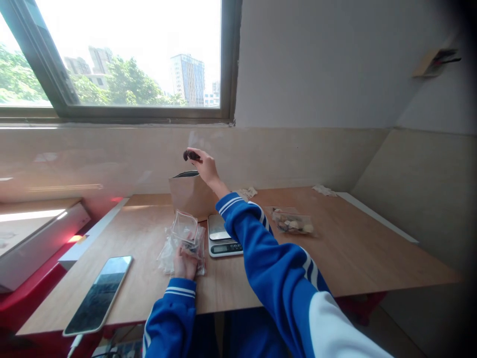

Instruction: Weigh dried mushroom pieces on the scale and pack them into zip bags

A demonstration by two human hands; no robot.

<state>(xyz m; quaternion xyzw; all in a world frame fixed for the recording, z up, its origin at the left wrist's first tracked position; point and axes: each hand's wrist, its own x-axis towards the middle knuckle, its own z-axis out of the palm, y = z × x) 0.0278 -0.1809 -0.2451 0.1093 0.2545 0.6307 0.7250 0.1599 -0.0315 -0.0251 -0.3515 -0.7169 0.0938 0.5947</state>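
Observation:
My right hand (204,165) is raised at the back of the table, its fingers closed on a dark brown lumpy piece (191,155) whose kind I cannot make out. Just below it stands a brown paper bag (188,196) with its dark mouth open. Near the front, my left hand (185,262) is closed around a clear zip bag (185,227) held upright with its mouth apart. More clear plastic bags (166,256) lie flat under that hand. A small kitchen scale (226,248) sits between the bags and my right sleeve, which covers part of it.
A phone (99,296) with a charging cable (75,344) lies at the table's left front. To the right rests a filled clear bag (294,223) of pale and brown pieces. Crumpled pale scraps (324,190) lie along the back edge, below the wall and window.

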